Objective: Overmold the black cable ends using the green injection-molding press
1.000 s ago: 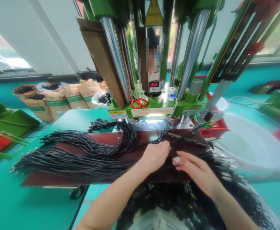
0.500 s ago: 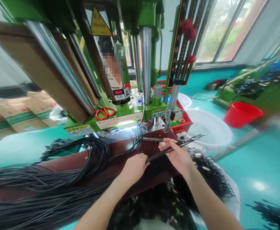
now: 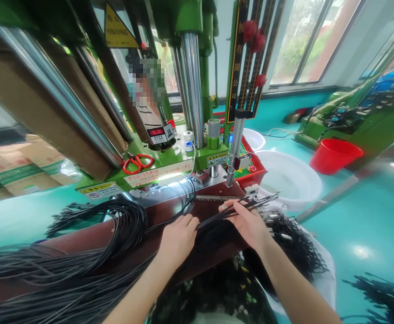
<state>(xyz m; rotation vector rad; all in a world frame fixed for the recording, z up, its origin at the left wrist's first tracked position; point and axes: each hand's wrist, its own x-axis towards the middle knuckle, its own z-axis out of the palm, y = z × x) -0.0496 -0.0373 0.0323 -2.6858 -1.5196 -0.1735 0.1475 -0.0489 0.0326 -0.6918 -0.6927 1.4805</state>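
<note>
Gripping a small bunch of thin black cables (image 3: pixel 247 208) in my right hand (image 3: pixel 249 225), fingers closed round them, metal-tipped ends pointing toward the white plastic basin (image 3: pixel 293 177). A second ago this hand lay flat and empty; now the bunch is lifted off the dark red bench plate (image 3: pixel 92 234). My left hand (image 3: pixel 178 236) pinches the same strands further back, steadying them below the green moulding press (image 3: pixel 170 159).
</note>
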